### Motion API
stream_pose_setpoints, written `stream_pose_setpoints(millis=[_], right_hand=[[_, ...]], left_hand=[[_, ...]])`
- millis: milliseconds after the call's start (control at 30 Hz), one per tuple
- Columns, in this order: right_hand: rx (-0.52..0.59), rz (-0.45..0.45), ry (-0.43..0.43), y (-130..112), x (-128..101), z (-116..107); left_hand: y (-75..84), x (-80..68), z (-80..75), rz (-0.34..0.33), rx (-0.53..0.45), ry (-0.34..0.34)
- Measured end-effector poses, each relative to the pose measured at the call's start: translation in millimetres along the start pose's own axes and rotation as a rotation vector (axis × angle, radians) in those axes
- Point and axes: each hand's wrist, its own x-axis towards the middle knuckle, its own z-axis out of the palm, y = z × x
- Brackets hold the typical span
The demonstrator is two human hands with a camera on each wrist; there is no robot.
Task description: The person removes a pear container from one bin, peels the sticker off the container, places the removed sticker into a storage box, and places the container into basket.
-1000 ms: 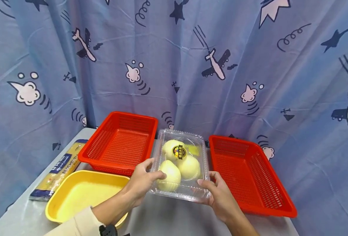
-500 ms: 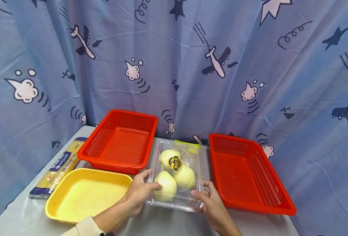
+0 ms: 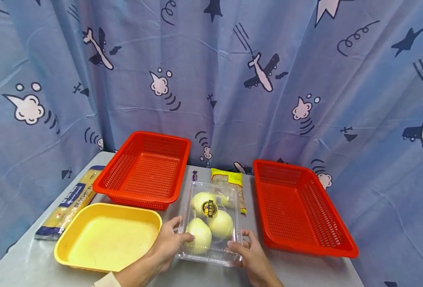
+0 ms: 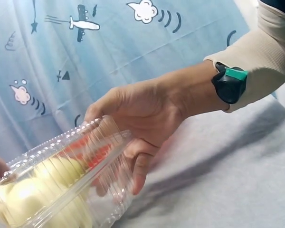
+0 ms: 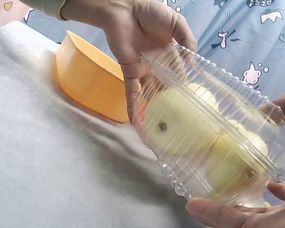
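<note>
Between left hand [image 3: 167,244] and right hand [image 3: 251,255], clear fruit box [image 3: 211,224].

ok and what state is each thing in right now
Clear box: lid shut, gripped by left hand and right hand
Pale fruits: whole, inside the box
Left red basket: right way up, open-topped
Right red basket: right way up, open-topped
Yellow tub: right way up, open-topped
Long packet: lying flat
Packet behind box: lying flat, partly hidden
Small purple item: too small to tell
</note>
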Motion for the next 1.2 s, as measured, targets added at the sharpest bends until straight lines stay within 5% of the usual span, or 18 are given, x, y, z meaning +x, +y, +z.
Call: stream_pose_setpoints(millis=[1200], right_hand=[[-0.062, 0.07, 0.157, 33.8, 6.8, -2.0]], left_hand=[[-38.9, 7.4, -1.5, 0.069, 0.042, 0.072]])
